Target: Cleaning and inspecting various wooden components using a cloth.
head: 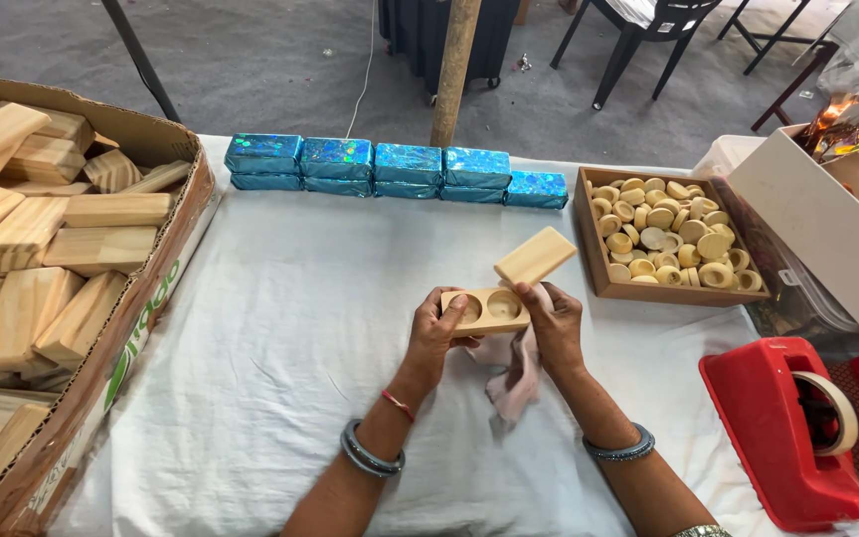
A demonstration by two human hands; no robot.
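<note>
Holding small wooden box [486,309] at frame centre over worktop [280,328]: left hand [436,333] gripping its left end, right hand [553,323] pinching pink cloth [519,373] against it. Swivel lid [535,256] open, both round hollows empty. Wrapped blue packs [400,169] lining upper centre; unwrapped blocks filling carton [151,298] at left.

Both forearms are bare, with no sleeves in view. The left hand [436,333] has a thin red thread band [398,405] round the wrist, and just below it, further up the forearm, sits a stack of grey-blue bangles [371,452] with a dull metallic sheen. The right hand [555,323] has a similar grey-blue bangle [619,446] above its wrist. Further up that forearm from the bangle, at the picture's bottom edge, a sliver of a patterned silver-coloured band [700,531] shows. No rings can be made out on the fingers.
</note>
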